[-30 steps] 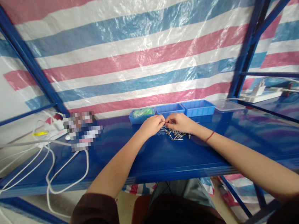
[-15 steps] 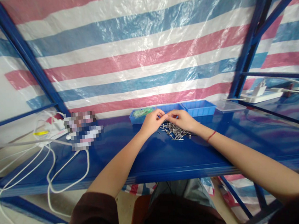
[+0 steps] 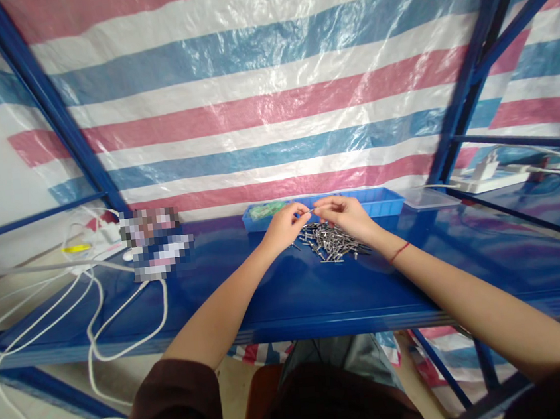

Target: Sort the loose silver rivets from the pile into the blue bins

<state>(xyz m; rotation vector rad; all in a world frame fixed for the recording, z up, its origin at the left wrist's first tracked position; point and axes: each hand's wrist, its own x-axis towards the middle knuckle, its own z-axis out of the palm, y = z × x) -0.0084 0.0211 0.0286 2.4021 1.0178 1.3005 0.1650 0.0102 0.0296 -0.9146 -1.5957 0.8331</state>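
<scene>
A loose pile of small silver metal rivets point(image 3: 332, 240) with thin pins lies on the blue tabletop. Just above its far side, my left hand point(image 3: 289, 223) is closed, thumb and index finger pinching a rivet point(image 3: 311, 211) whose thin end points toward my other hand. Close by on the right, my right hand point(image 3: 343, 216) is also closed in a pinch, its fingertips at that thin end; what lies between them is too small to make out. Behind both hands stands a blue divided bin point(image 3: 377, 202), partly covered by them.
Green-tinted clear plastic bags point(image 3: 266, 209) fill the bin's left compartment. A clear plastic lid point(image 3: 431, 197) lies right of it. White cables point(image 3: 95, 309) and a blurred-out item point(image 3: 158, 245) are at the left. A power strip point(image 3: 491, 177) sits far right, and blue metal posts point(image 3: 49, 107) frame the table.
My right hand has shifted slightly up and right, opening a small gap between the two hands where the thin metal piece now shows. My left hand stays nearly still.
</scene>
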